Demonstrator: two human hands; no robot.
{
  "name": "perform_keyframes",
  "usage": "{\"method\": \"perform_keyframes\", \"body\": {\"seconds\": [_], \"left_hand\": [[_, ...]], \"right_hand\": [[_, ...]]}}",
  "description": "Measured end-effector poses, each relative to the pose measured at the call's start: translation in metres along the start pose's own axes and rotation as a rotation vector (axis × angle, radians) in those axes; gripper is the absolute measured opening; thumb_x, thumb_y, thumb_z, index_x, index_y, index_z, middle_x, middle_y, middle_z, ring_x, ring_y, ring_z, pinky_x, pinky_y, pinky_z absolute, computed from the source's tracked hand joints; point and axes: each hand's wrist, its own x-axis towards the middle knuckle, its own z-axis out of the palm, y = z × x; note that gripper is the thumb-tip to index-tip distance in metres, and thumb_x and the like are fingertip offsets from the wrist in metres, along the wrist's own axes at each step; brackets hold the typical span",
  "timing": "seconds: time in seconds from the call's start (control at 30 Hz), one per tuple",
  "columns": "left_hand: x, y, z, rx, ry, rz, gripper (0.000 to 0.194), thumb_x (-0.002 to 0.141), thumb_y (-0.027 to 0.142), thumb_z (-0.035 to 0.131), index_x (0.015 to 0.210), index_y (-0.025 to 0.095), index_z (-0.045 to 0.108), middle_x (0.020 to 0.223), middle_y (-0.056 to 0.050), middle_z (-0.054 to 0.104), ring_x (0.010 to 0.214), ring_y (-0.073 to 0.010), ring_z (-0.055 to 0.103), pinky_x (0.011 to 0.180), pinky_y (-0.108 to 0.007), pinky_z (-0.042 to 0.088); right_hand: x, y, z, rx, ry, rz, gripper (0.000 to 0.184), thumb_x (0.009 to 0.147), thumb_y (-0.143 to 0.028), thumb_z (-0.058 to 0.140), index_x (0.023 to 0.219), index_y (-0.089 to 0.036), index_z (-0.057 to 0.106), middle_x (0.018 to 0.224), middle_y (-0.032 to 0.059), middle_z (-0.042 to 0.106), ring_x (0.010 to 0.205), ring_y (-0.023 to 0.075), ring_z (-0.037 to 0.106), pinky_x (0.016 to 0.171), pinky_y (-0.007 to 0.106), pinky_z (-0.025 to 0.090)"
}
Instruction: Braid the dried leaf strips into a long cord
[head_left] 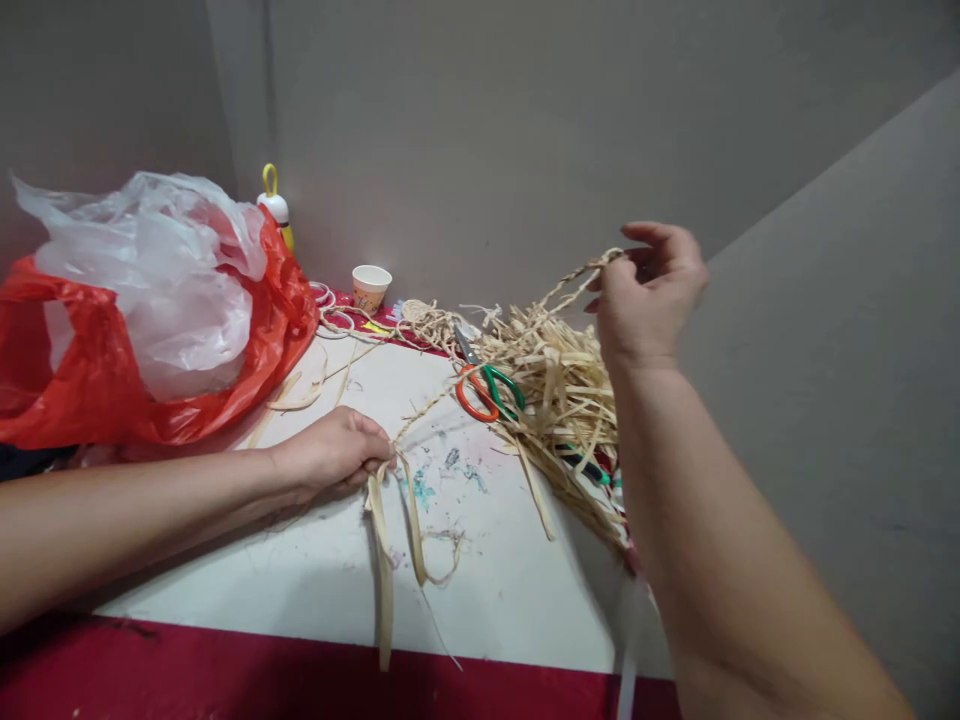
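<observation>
A thin twisted straw cord (431, 403) runs from my left hand up and right toward my right hand. My left hand (341, 452) is closed in a pinch on its near end, low over the white board. Loose flat straw strips (382, 580) hang below those fingers, past the board's front edge. Raised at the right, my right hand (652, 285) pinches a looped part of the cord between thumb and fingers. Below and left of it, scissors (491, 390) with one orange and one green handle lie against a heap of dry straw strips (562, 375).
A stained white board (300, 570) lies on a dark red table (225, 670). At the left sits a red plastic bag (112, 375) with a clear bag in it. Behind stand a paper cup (371, 288), a yellow-looped bottle (275, 205) and coiled cord (420, 318). Grey walls enclose the table.
</observation>
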Motion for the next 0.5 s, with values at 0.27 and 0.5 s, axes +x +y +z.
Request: {"method": "perform_keyframes", "body": {"seconds": [0.27,0.5], "left_hand": [[0.025,0.01,-0.01,0.13,0.061,0.129,0.017,0.069,0.024,0.058,0.055,0.016,0.058,0.039,0.006,0.042,0.035,-0.0055,0.029,0.039,-0.023,0.018],[0.022,0.032,-0.002,0.178,0.152,0.357,0.022,0.073,0.028,0.059,0.054,0.016,0.056,0.052,0.005,0.045,0.048,-0.0071,0.036,0.048,-0.022,0.028]], "right_hand": [[-0.004,0.004,-0.035,0.516,-0.111,0.618,0.016,0.066,-0.001,0.053,0.076,-0.014,0.057,0.058,-0.0011,0.057,0.053,0.0086,0.058,0.045,0.017,0.048],[-0.047,0.001,-0.033,0.553,-0.481,0.625,0.02,0.057,-0.013,0.072,0.07,-0.016,0.056,0.059,-0.0026,0.059,0.059,0.0107,0.061,0.053,0.022,0.052]]}}
